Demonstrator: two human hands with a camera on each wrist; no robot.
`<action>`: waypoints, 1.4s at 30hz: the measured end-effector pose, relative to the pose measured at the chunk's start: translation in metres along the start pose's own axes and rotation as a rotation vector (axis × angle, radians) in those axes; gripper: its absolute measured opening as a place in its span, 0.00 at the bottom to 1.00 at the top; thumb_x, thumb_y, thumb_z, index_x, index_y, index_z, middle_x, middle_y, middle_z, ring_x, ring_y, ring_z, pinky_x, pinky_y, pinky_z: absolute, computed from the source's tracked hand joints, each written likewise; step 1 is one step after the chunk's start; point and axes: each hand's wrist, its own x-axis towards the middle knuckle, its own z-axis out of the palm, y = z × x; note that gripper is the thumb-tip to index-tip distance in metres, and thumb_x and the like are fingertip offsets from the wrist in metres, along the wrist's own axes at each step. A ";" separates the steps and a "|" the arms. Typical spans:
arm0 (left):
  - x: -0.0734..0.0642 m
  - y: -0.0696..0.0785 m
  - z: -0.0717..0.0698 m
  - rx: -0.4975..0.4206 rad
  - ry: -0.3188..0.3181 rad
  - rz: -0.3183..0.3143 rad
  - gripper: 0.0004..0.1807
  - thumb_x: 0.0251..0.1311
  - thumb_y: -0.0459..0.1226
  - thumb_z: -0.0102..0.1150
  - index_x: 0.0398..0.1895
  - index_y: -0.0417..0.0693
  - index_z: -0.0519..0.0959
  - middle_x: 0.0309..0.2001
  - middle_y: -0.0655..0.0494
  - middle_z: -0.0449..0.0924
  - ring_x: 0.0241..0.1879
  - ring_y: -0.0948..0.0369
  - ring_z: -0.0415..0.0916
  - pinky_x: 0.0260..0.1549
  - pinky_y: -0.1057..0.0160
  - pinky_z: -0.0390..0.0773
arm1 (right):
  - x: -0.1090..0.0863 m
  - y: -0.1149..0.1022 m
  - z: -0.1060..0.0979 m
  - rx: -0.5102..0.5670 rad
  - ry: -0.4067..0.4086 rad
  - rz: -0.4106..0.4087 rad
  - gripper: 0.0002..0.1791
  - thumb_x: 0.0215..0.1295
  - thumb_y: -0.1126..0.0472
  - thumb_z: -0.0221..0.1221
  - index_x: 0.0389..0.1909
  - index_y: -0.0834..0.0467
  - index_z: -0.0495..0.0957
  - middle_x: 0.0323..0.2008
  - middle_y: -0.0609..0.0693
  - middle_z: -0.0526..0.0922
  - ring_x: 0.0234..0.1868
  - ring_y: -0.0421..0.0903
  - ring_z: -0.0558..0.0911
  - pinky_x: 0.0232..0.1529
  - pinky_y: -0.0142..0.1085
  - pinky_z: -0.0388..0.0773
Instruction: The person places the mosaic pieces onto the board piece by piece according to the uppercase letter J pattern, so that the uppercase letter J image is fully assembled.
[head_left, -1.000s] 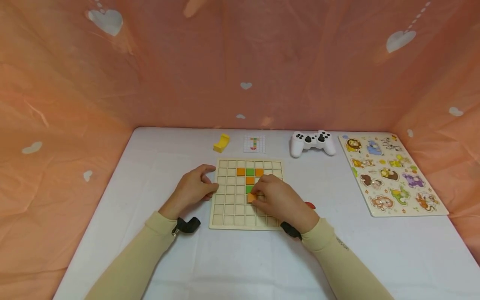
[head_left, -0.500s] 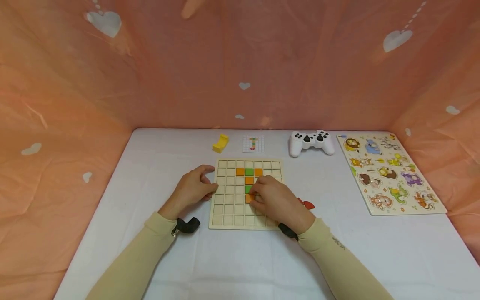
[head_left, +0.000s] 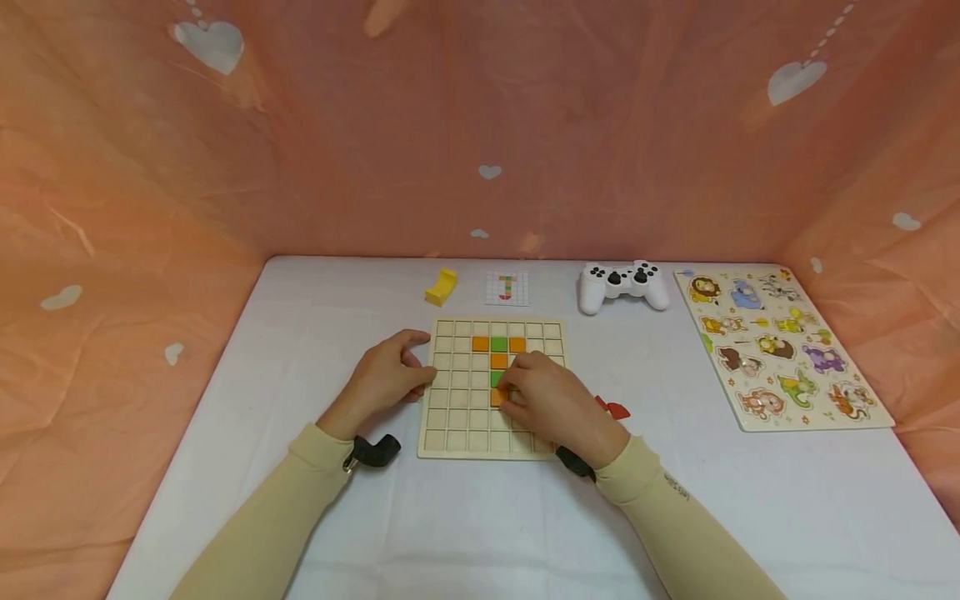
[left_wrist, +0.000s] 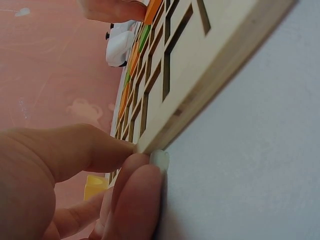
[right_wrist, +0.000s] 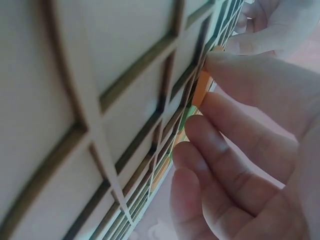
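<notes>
A wooden grid board [head_left: 457, 419] lies flat on the table, with orange and green square tiles forming a T-like shape in its cells. My left hand [head_left: 381, 377] is at the board's left edge; in the left wrist view, its thumb [left_wrist: 90, 150] and fingertips hold the rim. Over the board, my right hand [head_left: 555, 400] pinches an orange square tile [head_left: 498, 398] between thumb and index finger, just below a green tile [head_left: 496, 378]. Seen in the right wrist view, this orange tile [right_wrist: 201, 89] stands slightly proud of the grid. The right hand hides part of the board's right side.
Behind the board lie a yellow curved block [head_left: 441, 287], a small pattern card [head_left: 507, 288] and a white game controller [head_left: 624, 285]. Red pieces [head_left: 617, 410] rest partly hidden beside the right wrist. An animal puzzle board [head_left: 783, 350] occupies the table's right side.
The orange tile in my right hand has gone from tilted to lying nearly flat at its cell. My left hand stays at the board's edge.
</notes>
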 end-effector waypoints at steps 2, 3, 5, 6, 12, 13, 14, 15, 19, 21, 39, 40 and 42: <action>0.000 0.000 0.000 -0.002 0.000 0.001 0.35 0.66 0.38 0.69 0.77 0.47 0.72 0.38 0.49 0.83 0.27 0.61 0.84 0.32 0.64 0.84 | 0.000 0.000 0.000 0.000 -0.001 0.004 0.06 0.66 0.59 0.73 0.42 0.54 0.91 0.38 0.45 0.84 0.43 0.45 0.80 0.43 0.37 0.83; -0.001 0.000 0.000 -0.001 -0.001 0.001 0.35 0.66 0.38 0.69 0.77 0.47 0.72 0.39 0.49 0.84 0.27 0.61 0.84 0.32 0.64 0.84 | 0.000 0.000 0.000 0.001 -0.002 0.005 0.06 0.66 0.58 0.73 0.42 0.54 0.91 0.38 0.45 0.84 0.43 0.45 0.80 0.43 0.38 0.83; -0.001 0.001 0.000 -0.001 -0.002 0.003 0.35 0.66 0.38 0.69 0.77 0.47 0.72 0.38 0.49 0.84 0.27 0.60 0.84 0.32 0.64 0.84 | 0.000 0.000 0.000 0.003 -0.004 0.008 0.06 0.66 0.58 0.73 0.42 0.53 0.91 0.38 0.45 0.84 0.42 0.45 0.80 0.42 0.38 0.83; -0.001 0.001 -0.001 0.000 -0.001 0.004 0.35 0.66 0.38 0.69 0.77 0.47 0.72 0.38 0.49 0.84 0.27 0.60 0.84 0.32 0.64 0.84 | 0.000 0.000 0.000 0.003 -0.006 0.008 0.06 0.66 0.58 0.73 0.42 0.53 0.91 0.38 0.45 0.83 0.42 0.44 0.79 0.42 0.37 0.83; -0.001 0.001 0.000 -0.006 -0.002 0.002 0.35 0.66 0.38 0.69 0.76 0.47 0.72 0.38 0.49 0.84 0.27 0.60 0.84 0.32 0.65 0.84 | -0.001 0.001 -0.002 0.010 -0.013 0.012 0.05 0.65 0.59 0.72 0.40 0.53 0.91 0.38 0.45 0.82 0.43 0.44 0.79 0.42 0.37 0.82; -0.001 0.002 0.000 -0.007 -0.002 0.000 0.35 0.66 0.38 0.69 0.76 0.47 0.72 0.38 0.49 0.84 0.27 0.60 0.84 0.32 0.65 0.84 | -0.001 0.001 -0.002 0.016 -0.012 0.016 0.04 0.65 0.60 0.72 0.40 0.53 0.91 0.38 0.44 0.82 0.43 0.44 0.79 0.42 0.37 0.82; -0.001 0.002 0.000 -0.008 -0.001 -0.001 0.35 0.66 0.38 0.69 0.76 0.47 0.72 0.38 0.49 0.84 0.27 0.60 0.84 0.32 0.65 0.84 | -0.001 0.002 -0.003 0.021 -0.010 0.021 0.04 0.64 0.61 0.72 0.39 0.53 0.90 0.37 0.44 0.81 0.44 0.44 0.78 0.43 0.37 0.82; -0.001 0.002 0.000 -0.009 -0.001 -0.001 0.35 0.66 0.38 0.70 0.76 0.47 0.72 0.38 0.49 0.84 0.27 0.60 0.84 0.32 0.65 0.84 | -0.002 0.002 -0.003 0.029 -0.011 0.025 0.04 0.64 0.61 0.71 0.38 0.53 0.90 0.37 0.44 0.81 0.44 0.44 0.78 0.42 0.36 0.81; -0.001 0.003 0.000 -0.003 0.004 -0.003 0.35 0.66 0.38 0.70 0.76 0.48 0.73 0.37 0.50 0.84 0.27 0.60 0.84 0.32 0.65 0.84 | -0.002 0.003 -0.004 0.054 -0.014 0.033 0.04 0.64 0.63 0.69 0.37 0.52 0.90 0.36 0.43 0.80 0.44 0.43 0.78 0.42 0.35 0.79; -0.001 0.003 -0.001 -0.001 0.003 -0.004 0.35 0.66 0.38 0.70 0.76 0.48 0.72 0.37 0.50 0.84 0.27 0.60 0.84 0.32 0.65 0.84 | -0.002 0.003 -0.004 0.055 -0.016 0.029 0.03 0.64 0.62 0.69 0.37 0.52 0.90 0.36 0.43 0.80 0.44 0.43 0.78 0.42 0.35 0.79; 0.001 -0.003 -0.001 0.009 0.000 -0.002 0.35 0.67 0.39 0.69 0.77 0.48 0.71 0.39 0.48 0.84 0.28 0.60 0.85 0.32 0.64 0.86 | -0.050 0.056 -0.033 0.006 0.049 0.097 0.06 0.65 0.62 0.71 0.40 0.58 0.89 0.42 0.48 0.86 0.48 0.47 0.83 0.54 0.46 0.84; 0.002 -0.003 -0.001 0.010 0.002 0.001 0.35 0.66 0.39 0.69 0.77 0.48 0.72 0.39 0.48 0.84 0.28 0.60 0.85 0.32 0.64 0.86 | -0.055 0.061 -0.034 -0.003 0.055 0.100 0.05 0.64 0.62 0.71 0.40 0.57 0.89 0.41 0.47 0.86 0.48 0.47 0.83 0.54 0.46 0.84; 0.002 -0.003 -0.003 0.013 -0.003 0.003 0.35 0.67 0.39 0.69 0.77 0.48 0.71 0.39 0.48 0.85 0.28 0.60 0.85 0.32 0.64 0.86 | -0.067 0.068 -0.037 -0.019 0.062 0.101 0.04 0.64 0.64 0.71 0.39 0.57 0.89 0.40 0.47 0.86 0.47 0.47 0.83 0.53 0.47 0.84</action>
